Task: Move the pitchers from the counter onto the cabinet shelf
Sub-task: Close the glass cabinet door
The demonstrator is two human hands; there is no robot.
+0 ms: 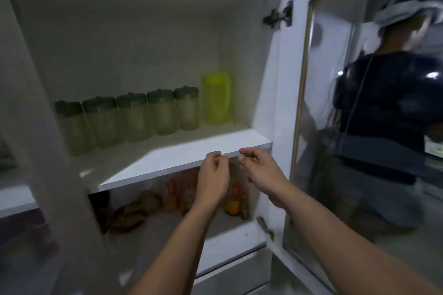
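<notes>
Both hands, left (214, 175) and right (260, 170), empty, fingers loosely curled, just before shelf (182, 153) edge. Front of shelf bare; yellow pitcher (217, 98) at back right, five lidded jars (134, 117) beside. Glass door (359, 115) swung open right.

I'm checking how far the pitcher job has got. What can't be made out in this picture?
- Counter: outside the head view, so remaining pitchers can't be counted.
- Items on the lower shelf: dim, blurred, partly behind the left hand and right hand.
- Five green-lidded pitchers: motion blur hides contents.

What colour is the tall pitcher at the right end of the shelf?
Translucent yellow-green pitcher, clearest in the head view.
</notes>
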